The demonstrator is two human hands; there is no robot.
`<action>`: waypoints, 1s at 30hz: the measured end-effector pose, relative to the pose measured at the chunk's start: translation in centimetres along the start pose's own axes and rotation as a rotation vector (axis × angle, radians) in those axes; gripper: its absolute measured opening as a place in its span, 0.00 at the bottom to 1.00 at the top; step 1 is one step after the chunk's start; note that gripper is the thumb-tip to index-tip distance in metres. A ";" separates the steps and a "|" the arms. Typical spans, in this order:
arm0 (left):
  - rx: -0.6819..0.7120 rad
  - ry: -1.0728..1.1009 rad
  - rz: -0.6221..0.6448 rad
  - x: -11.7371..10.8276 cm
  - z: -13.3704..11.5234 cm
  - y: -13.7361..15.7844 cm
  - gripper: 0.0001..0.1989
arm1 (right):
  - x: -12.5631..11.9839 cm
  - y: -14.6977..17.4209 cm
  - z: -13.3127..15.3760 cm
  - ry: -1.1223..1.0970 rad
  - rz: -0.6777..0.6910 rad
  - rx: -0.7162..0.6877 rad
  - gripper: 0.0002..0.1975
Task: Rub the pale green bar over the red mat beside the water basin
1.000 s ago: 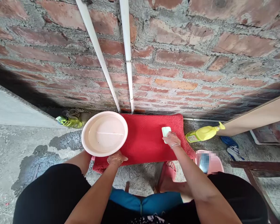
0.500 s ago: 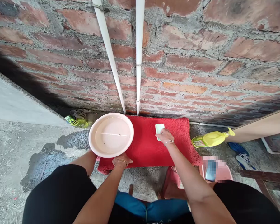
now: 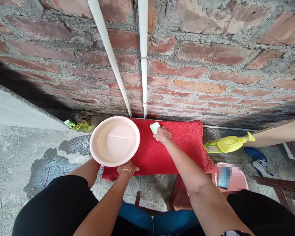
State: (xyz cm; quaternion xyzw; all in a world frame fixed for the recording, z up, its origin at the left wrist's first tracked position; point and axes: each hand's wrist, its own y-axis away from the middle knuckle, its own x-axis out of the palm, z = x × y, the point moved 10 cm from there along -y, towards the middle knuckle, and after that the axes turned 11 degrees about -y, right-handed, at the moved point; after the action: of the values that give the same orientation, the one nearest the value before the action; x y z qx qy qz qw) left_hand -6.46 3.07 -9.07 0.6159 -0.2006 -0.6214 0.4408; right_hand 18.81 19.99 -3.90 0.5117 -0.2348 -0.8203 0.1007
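Hands come to 2, 1 left hand (image 3: 126,167) and 1 right hand (image 3: 163,132), wearing 2 bracelets (image 3: 166,139). There is 1 pale green block (image 3: 154,127), 1 red cloth (image 3: 149,157), 1 pale basin (image 3: 93,139) and 1 pink tub (image 3: 244,183). With 1 yellow pump bottle (image 3: 228,145) and 1 yellow-green bottle (image 3: 81,127), bottles total 2; white pipes (image 3: 144,39), 2; brick wall (image 3: 211,55), 1.

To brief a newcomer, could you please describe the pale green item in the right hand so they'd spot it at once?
By the brick wall lies a red cloth, with a pale pink basin at its left end. Right of the basin, the right hand holds the pale green item over the cloth. It is small and oblong with rounded corners, unlike the large round basin.
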 end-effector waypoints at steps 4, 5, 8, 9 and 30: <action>0.015 -0.007 -0.053 -0.3 -0.1 -0.2 0.35 | -4.7 1.1 -10.3 -0.011 -0.077 0.180 0.24; 0.015 -0.010 -0.063 -0.3 -0.1 -0.2 0.35 | -5.8 1.7 -13.0 -0.017 -0.093 0.237 0.24; 0.012 -0.022 -0.061 -0.4 0.0 -0.1 0.35 | -8.4 3.6 -19.7 -0.040 -0.143 0.394 0.24; 0.011 -0.025 -0.056 -0.4 0.0 -0.1 0.35 | -9.0 4.2 -21.3 -0.047 -0.161 0.436 0.24; -0.024 0.043 0.002 -0.2 -0.1 0.1 0.31 | 3.0 -1.0 9.0 -0.048 0.022 -0.179 0.21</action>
State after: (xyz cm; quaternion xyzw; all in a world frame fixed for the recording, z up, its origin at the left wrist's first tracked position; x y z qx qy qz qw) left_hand -6.39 3.18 -8.92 0.6238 -0.1841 -0.6099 0.4528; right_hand 9.56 22.16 -3.46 0.4782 -0.1683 -0.8489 0.1495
